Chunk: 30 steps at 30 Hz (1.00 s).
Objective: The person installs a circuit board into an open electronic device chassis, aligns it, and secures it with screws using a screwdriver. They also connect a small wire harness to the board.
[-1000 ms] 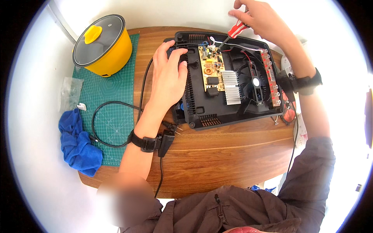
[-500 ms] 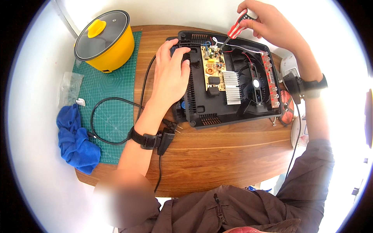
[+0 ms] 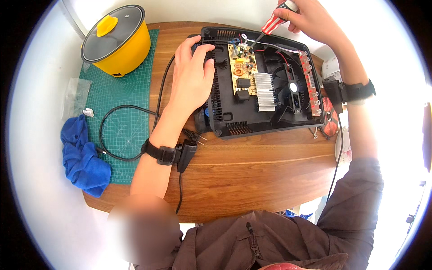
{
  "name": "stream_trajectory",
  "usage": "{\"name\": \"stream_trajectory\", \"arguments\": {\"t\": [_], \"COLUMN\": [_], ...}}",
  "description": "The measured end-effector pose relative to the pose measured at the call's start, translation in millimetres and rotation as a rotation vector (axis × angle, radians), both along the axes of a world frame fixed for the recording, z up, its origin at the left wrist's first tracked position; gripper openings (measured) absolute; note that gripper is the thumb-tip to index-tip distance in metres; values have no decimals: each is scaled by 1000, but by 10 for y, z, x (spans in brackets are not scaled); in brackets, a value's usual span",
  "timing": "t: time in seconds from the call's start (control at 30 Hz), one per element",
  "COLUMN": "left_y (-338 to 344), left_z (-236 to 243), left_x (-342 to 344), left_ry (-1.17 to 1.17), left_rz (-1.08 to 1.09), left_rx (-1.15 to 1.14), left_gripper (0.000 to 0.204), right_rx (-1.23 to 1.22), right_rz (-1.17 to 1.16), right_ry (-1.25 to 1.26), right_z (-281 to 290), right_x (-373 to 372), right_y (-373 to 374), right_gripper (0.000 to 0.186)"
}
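Observation:
An opened black appliance housing (image 3: 245,121), like an induction cooker base, lies on the table. Inside are a tan circuit board (image 3: 235,81), a silver finned heat sink (image 3: 264,92), a black fan (image 3: 293,87) and a narrow red board (image 3: 311,85) at the right. My right hand (image 3: 310,22) grips a screwdriver (image 3: 275,22) with a red, white and dark handle. Its shaft slants down to the circuit board's top edge, beside the wires; I cannot tell exactly what the tip touches. My left hand (image 3: 191,76) rests with fingers apart over the housing's left edge.
A yellow pot (image 3: 130,49) with a dark lid stands on a green cutting mat (image 3: 130,90). A blue cloth (image 3: 85,157), a clear plastic bag (image 3: 75,99) and a looped black cable (image 3: 102,130) with a plug lie at left. A red round object (image 3: 330,118) sits by the housing's right side.
The whole view has shifted slightly, so things sit a little higher and further left. Both hands keep nearly the same places on the housing and screwdriver.

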<state>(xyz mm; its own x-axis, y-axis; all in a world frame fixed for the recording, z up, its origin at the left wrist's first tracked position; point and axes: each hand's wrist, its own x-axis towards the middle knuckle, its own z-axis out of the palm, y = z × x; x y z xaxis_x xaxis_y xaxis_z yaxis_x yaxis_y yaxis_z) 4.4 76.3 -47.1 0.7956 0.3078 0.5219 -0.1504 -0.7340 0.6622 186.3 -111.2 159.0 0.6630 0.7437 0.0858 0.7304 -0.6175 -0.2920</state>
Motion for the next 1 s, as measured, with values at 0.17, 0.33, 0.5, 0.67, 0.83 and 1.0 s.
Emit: {"name": "stream_trajectory", "arguments": {"t": [0.17,0.33,0.5,0.67,0.83,1.0], "left_y": [15,12,8,7,7,4], "left_z": [-25,-22,-15,49,40,68], "left_x": [18,4,-12,9,4,-12], "left_ry": [-13,4,14,24,43,72], "left_rz": [0,2,0,-8,-10,0], "left_rx": [27,19,14,41,35,2], "left_gripper": [32,33,33,31,34,33], "right_rx": [0,-15,-9,57,196,394], "right_rz": [-42,-44,-91,-93,-25,-161], "right_ry": [7,-19,-26,23,-129,-167], "right_z": [-17,0,29,-3,-340,-29], "right_x": [-1,-27,-185,-162,151,-167], "right_y": [15,33,51,8,-159,-322], "right_gripper": [27,30,32,35,33,24]}}
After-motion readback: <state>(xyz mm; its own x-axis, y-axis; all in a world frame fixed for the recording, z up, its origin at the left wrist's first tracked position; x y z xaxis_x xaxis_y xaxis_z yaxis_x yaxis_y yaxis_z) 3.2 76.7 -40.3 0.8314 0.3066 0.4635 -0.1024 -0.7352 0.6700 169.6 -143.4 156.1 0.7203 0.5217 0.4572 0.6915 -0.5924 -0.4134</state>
